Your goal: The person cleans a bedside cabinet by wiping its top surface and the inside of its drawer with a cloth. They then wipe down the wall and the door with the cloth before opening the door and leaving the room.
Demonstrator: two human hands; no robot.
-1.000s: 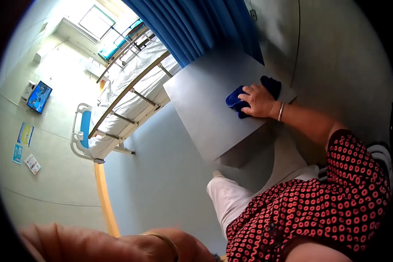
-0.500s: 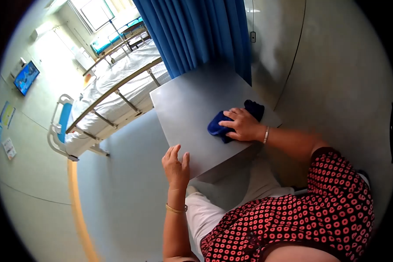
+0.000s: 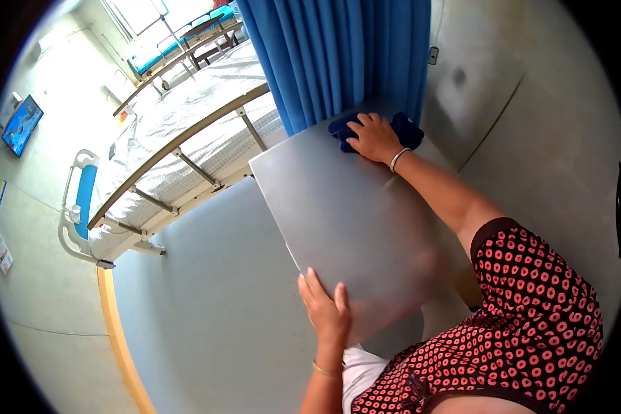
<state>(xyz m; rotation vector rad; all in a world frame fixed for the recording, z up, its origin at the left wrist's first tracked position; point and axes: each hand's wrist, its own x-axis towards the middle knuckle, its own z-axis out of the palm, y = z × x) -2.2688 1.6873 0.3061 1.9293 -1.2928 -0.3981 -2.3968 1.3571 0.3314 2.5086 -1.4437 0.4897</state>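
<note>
The right hand (image 3: 377, 140) lies spread on the cloth (image 3: 408, 131) at the table's (image 3: 324, 207) far end; pushing farther could snag the curtain (image 3: 338, 62). The left hand (image 3: 328, 314), fingers parted, is at the near-left edge.

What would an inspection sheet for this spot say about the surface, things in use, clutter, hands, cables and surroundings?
Surface: grey top, smooth-looking, with a soft sheen.
Things in use: dark blue cloth, bunched, near the curtain end.
Clutter: nothing seen on the top.
Hands: right hand on the cloth; left hand at the top's edge, fingers spread.
Cables: thin cord with a small fitting, by the wall.
Surroundings: blue curtain, railed bed, lit screen.
</note>
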